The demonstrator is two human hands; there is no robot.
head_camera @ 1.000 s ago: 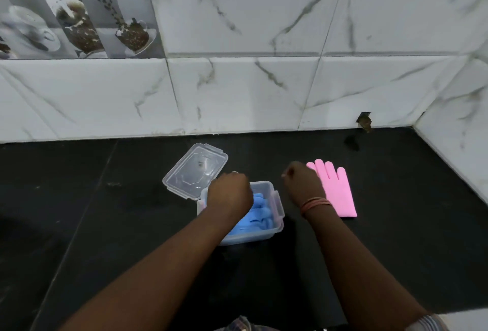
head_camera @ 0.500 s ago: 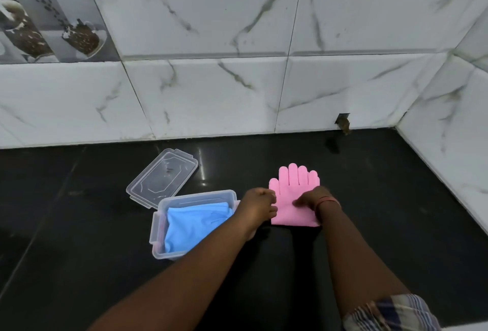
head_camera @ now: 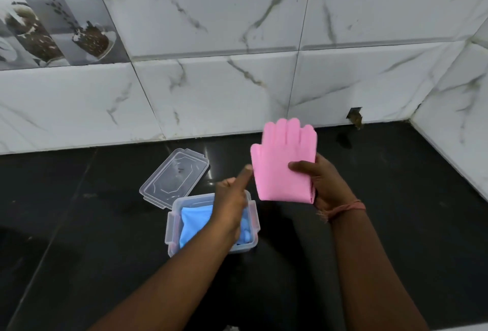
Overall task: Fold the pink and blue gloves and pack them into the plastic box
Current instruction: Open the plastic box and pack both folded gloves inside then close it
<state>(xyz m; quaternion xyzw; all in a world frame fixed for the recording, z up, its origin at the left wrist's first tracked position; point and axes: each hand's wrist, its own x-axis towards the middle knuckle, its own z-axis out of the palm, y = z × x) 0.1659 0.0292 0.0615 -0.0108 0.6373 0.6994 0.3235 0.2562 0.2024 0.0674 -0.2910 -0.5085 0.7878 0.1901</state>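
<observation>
The pink glove [head_camera: 280, 161] is lifted off the counter, fingers pointing up, held flat by my right hand [head_camera: 327, 180] with the thumb across its front. My left hand [head_camera: 232, 198] hovers just left of the glove, thumb near its edge, holding nothing, above the clear plastic box [head_camera: 250, 214]. The folded blue glove [head_camera: 195, 221] lies inside that box, partly hidden by my left hand and forearm.
The box's clear lid [head_camera: 175, 177] lies on the black counter [head_camera: 79, 225] just behind and left of the box. White marble-tiled walls [head_camera: 211, 93] close the back and the right side. A small dark hole [head_camera: 355, 116] sits at the wall's base.
The pink glove has been raised from the counter into the air in my right hand. My left hand has come off it and drifted left over the box.
</observation>
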